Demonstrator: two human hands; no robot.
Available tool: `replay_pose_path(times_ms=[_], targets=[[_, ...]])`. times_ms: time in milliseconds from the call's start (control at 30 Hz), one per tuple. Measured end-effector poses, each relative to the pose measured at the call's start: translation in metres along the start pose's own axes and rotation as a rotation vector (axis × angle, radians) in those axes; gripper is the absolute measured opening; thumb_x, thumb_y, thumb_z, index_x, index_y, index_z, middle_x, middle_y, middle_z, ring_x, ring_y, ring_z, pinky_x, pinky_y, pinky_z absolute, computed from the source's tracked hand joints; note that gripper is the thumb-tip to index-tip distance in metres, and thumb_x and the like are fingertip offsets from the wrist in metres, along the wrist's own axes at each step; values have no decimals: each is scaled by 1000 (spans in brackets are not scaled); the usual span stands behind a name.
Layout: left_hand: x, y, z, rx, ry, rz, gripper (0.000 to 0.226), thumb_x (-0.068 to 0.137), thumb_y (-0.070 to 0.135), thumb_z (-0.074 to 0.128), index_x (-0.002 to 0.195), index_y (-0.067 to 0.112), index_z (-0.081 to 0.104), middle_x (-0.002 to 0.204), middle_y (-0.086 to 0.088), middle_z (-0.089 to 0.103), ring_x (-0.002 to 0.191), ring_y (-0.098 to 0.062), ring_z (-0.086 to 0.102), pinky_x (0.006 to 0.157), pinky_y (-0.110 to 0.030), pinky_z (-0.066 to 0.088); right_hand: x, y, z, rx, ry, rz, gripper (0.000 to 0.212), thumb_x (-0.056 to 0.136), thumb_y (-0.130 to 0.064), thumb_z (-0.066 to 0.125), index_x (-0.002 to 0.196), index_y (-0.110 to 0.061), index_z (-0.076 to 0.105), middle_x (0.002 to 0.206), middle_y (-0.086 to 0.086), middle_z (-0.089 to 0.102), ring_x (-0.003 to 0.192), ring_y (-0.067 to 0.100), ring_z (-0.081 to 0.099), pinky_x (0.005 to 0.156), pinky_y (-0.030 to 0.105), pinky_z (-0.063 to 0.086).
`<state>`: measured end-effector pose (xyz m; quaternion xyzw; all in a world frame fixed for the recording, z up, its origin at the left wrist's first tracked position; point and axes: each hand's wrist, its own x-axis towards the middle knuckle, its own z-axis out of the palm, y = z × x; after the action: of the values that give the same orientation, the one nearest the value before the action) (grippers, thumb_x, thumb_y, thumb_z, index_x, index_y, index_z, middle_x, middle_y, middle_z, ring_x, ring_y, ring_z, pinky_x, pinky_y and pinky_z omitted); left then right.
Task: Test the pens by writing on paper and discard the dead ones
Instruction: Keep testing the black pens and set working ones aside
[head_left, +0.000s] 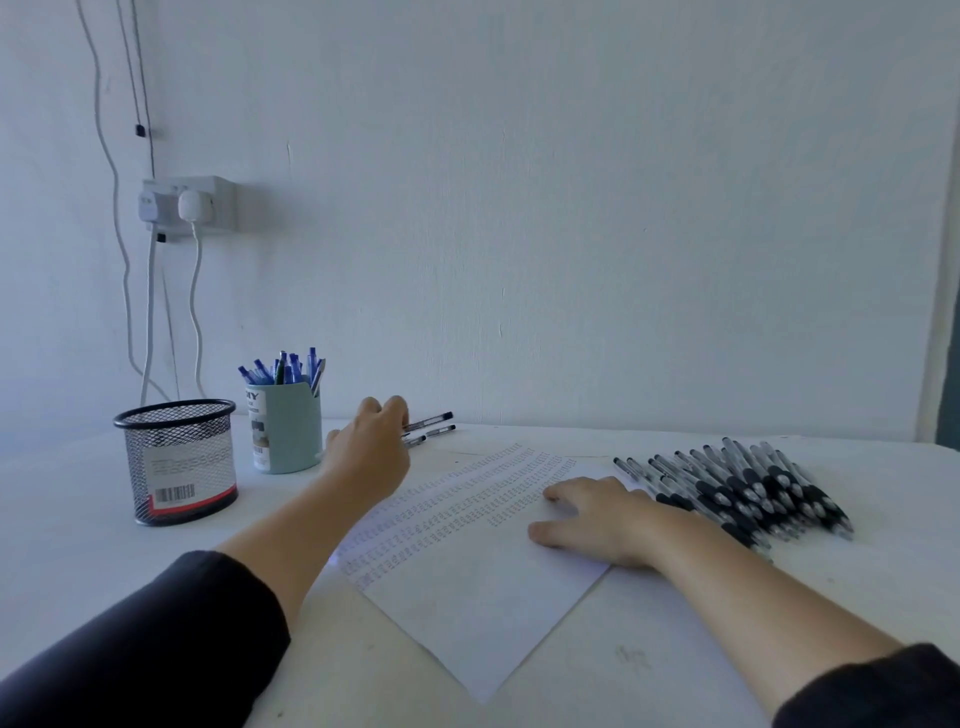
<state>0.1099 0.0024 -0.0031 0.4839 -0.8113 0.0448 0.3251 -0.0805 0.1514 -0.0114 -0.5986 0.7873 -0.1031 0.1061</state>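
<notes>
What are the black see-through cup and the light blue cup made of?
The black cup looks like painted metal wire mesh: you can see through its tiny holes, and a solid rim rings the top. The light blue cup holding blue pens looks like smooth, matte plastic, though I can't be sure.

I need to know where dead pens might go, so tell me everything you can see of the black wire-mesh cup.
The black wire-mesh cup is a round, open-topped metal holder with a solid rim and base. It stands upright on the white table, left of the pale blue pen holder. A white label with a barcode and red band wraps its lower front. No pens show inside. Nothing touches it.
</notes>
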Motion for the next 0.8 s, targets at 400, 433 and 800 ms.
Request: replay_pose_path(times_ms=[400, 433, 800], targets=[[-21, 42, -5, 243, 99, 122, 50, 74, 69, 54, 70, 19, 46, 61, 8, 46, 67, -15, 47, 79, -35, 23, 9, 6, 3, 6, 1, 11, 70, 81, -66, 48, 144, -39, 32, 152, 3, 27, 140, 28, 25, 112, 41, 27], [-21, 42, -6, 240, 102, 121, 50, 73, 69, 53, 67, 20, 43, 60, 8, 45, 64, -15, 46, 78, -34, 23, 9, 5, 3, 7, 0, 12, 69, 82, -65, 48, 144, -38, 32, 152, 3, 27, 140, 28, 25, 112, 41, 27], [-22, 42, -9, 150, 104, 133, 48, 71, 64, 45, 71, 16, 45, 60, 8, 42, 60, -15, 39, 76, -32, 24, 12, 7, 5, -1, -1, 16, 77, 75, -70, 47, 144, -39, 30, 153, 1, 27, 140, 28, 25, 112, 43, 27]])
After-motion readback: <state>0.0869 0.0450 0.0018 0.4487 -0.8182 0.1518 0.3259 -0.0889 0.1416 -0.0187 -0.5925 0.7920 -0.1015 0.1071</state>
